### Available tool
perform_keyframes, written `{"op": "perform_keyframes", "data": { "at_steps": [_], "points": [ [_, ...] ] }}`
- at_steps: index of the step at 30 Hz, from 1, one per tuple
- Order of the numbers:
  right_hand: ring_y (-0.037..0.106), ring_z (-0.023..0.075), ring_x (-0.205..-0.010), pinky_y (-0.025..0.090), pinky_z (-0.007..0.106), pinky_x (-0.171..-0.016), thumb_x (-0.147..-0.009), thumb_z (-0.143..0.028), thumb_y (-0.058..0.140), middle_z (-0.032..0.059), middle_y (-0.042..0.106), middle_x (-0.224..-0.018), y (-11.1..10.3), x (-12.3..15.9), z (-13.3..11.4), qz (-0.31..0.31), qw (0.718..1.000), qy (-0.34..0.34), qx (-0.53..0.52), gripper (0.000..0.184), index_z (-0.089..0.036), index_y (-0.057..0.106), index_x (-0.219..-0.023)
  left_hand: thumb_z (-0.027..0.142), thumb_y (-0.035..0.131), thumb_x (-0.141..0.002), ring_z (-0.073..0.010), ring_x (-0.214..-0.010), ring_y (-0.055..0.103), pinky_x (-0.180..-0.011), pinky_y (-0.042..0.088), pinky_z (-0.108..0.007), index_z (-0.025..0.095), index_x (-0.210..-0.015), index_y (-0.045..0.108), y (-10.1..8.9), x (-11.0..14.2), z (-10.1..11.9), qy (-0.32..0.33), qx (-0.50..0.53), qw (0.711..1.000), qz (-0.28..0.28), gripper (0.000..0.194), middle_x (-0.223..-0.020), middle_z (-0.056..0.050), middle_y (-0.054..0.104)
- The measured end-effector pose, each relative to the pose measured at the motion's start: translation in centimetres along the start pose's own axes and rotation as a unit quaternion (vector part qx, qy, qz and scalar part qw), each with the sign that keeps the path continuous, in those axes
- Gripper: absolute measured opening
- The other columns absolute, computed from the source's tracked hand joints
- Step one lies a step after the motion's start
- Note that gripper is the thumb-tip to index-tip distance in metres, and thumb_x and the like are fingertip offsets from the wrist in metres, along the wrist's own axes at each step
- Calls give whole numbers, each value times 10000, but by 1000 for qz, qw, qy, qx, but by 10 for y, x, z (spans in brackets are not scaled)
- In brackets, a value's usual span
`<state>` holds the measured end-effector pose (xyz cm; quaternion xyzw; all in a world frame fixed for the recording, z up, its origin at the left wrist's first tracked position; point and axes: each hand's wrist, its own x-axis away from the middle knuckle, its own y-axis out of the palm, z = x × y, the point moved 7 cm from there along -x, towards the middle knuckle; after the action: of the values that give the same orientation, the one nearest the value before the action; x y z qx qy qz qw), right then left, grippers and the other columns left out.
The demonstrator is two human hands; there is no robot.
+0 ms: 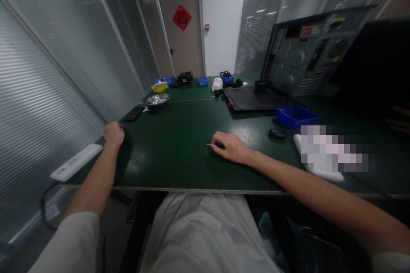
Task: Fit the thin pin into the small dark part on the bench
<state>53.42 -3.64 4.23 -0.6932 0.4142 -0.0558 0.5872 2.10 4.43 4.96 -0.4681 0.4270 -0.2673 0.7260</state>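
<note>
My right hand [231, 147] rests low over the green table [179, 136], its thumb and forefinger pinched together. From the pinch a thin, pale, stick-like thing [208, 144] pokes out to the left; it is too small to name. At the table's left edge my left hand [114, 133] is curled into a fist. Whatever it may hold is hidden by the fingers. Just beyond that fist lies a dark phone [134, 113]. Nearest to my right hand on its right is a black computer mouse [277, 134].
A white power strip [77, 163] lies along the left edge. Farther back are a shiny metal bowl [158, 100], a yellow tray [159, 87] and a black panel [256, 98]. An open computer case [304, 55] stands at the right, behind a blue bin [296, 117].
</note>
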Motion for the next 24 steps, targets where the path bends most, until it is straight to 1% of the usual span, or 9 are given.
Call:
{"op": "perform_keyframes", "data": {
  "at_steps": [6, 8, 10, 12, 13, 16, 18, 21, 24],
  "points": [
    [588, 140, -769, 365, 257, -664, -996, -320, 541, 25, 654, -971, 1, 1, 1, 2, 1000, -3, -1, 132, -205, 604, -980, 114, 622, -876, -237, -877, 576, -828, 429, -327, 48, -1046, 755, -3, 1, 6, 20, 8, 1000, 7, 225, -871, -119, 668],
    [589, 143, -774, 364, 258, -664, -997, -324, 541, 27, 655, -973, 2, 1, 3, 0, 1000, -1, 0, 136, -207, 608, -979, 167, 628, -893, -258, -943, 609, -860, 443, -339, 89, -1054, 766, -6, 2, 22, 51, 23, 998, 4, 226, -955, -124, 703],
    [590, 145, -780, 363, 260, -666, -993, -322, 548, 27, 655, -971, 3, 0, 5, -2, 1000, 3, 0, 131, -208, 612, -976, 219, 636, -903, -265, -999, 632, -892, 456, -339, 137, -1042, 783, -8, 14, 55, 122, 67, 990, -12, 218, -1038, -111, 722],
    [590, 144, -779, 362, 259, -666, -989, -315, 554, 25, 655, -968, 4, 0, 6, -5, 1000, 8, 0, 122, -208, 612, -976, 249, 642, -903, -256, -1016, 648, -915, 467, -329, 168, -1004, 796, -12, 42, 102, 234, 146, 960, -51, 201, -1074, -93, 729],
    [590, 143, -777, 362, 259, -666, -989, -314, 554, 24, 654, -966, 4, 0, 7, -5, 1000, 10, 0, 120, -208, 609, -976, 264, 641, -906, -248, -1009, 653, -914, 473, -326, 177, -995, 798, -15, 63, 129, 295, 189, 933, -79, 200, -1078, -88, 729],
    [587, 142, -774, 359, 259, -666, -992, -317, 548, 24, 654, -963, 5, 0, 6, -4, 1000, 15, 3, 123, -208, 604, -974, 318, 637, -934, -213, -951, 659, -848, 491, -304, 200, -1037, 789, -24, 138, 202, 426, 285, 840, -180, 218, -1067, -78, 722],
    [586, 144, -779, 354, 260, -666, -991, -318, 551, 25, 654, -959, 5, 0, 6, -2, 1000, 16, 9, 123, -210, 604, -973, 316, 643, -941, -196, -912, 653, -815, 488, -291, 199, -1020, 787, -30, 183, 238, 477, 312, 789, -227, 202, -1038, -75, 718],
    [585, 147, -784, 342, 261, -660, -985, -325, 560, 22, 652, -948, 4, 0, 6, 1, 1000, 21, 20, 124, -211, 605, -967, 288, 666, -933, -181, -857, 637, -789, 482, -284, 184, -977, 789, -31, 221, 268, 510, 329, 749, -263, 167, -973, -73, 704],
    [586, 147, -784, 335, 260, -656, -984, -330, 560, 21, 653, -945, 5, 0, 8, -1, 999, 25, 23, 129, -210, 606, -967, 281, 689, -921, -183, -891, 623, -835, 478, -295, 182, -928, 793, -28, 227, 275, 521, 348, 737, -254, 144, -945, -69, 676]
  ]
}}
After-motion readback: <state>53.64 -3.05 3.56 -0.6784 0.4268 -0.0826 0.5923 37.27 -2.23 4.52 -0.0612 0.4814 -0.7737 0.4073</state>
